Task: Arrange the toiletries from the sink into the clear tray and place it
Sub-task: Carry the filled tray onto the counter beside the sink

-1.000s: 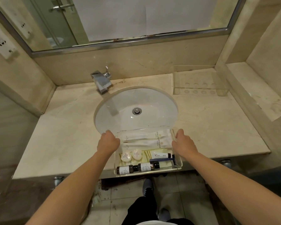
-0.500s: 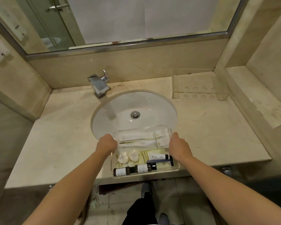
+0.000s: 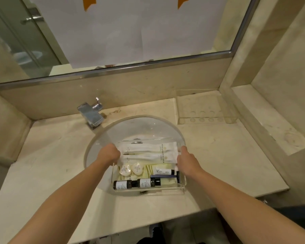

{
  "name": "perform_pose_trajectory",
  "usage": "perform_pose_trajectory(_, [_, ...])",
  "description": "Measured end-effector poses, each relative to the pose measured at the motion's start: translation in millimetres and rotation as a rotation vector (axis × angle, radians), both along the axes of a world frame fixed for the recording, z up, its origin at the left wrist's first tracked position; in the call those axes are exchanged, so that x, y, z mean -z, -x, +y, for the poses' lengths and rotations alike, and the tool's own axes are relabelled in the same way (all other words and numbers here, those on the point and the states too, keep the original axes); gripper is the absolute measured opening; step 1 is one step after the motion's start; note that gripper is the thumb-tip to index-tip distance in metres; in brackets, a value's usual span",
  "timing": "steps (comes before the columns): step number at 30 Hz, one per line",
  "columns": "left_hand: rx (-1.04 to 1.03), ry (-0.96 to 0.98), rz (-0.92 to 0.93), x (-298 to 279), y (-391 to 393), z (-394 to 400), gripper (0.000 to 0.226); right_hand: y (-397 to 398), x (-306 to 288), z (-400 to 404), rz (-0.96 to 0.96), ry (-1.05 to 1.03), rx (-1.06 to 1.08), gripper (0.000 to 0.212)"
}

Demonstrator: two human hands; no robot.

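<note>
Head view looks down on both hands gripping a clear tray (image 3: 149,188) held over the near half of the round white sink (image 3: 130,131). Left hand (image 3: 108,154) is curled closed on the tray's left wall, right hand (image 3: 186,158) closed on its right wall, so the tray sits between them. Inside lie two long white paper packets (image 3: 148,152) at the far side, two small oval soaps (image 3: 131,169), a white tube (image 3: 163,172), a blue razor (image 3: 165,176) and two dark little bottles (image 3: 136,183) along the near wall. Pale, glossy marble forms the surface (image 3: 218,155). A square chrome tap (image 3: 92,114) stands at the far left; another clear holder (image 3: 204,110) sits far right.
</note>
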State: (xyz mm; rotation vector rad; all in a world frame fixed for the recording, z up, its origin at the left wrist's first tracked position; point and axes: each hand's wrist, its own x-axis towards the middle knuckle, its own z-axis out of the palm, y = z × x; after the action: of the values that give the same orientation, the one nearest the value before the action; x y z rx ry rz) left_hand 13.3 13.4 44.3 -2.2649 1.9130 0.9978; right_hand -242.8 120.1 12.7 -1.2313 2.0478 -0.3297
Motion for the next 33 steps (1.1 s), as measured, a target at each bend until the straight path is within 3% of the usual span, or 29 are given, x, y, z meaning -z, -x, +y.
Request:
perform_pose_trajectory(18, [0.175,-0.059,-0.002,3,143,-42,0.029,118,3,2,0.005,-0.036,0.27,0.031])
perform_pose_trajectory(29, [0.172,-0.066,0.019,12,255,-29,0.025,220,9,21,-0.173,0.024,0.541,0.029])
perform_pose_trajectory(33, [0.151,-0.053,0.055,16,276,-34,0.016,236,12,24,-0.351,0.054,0.738,0.036])
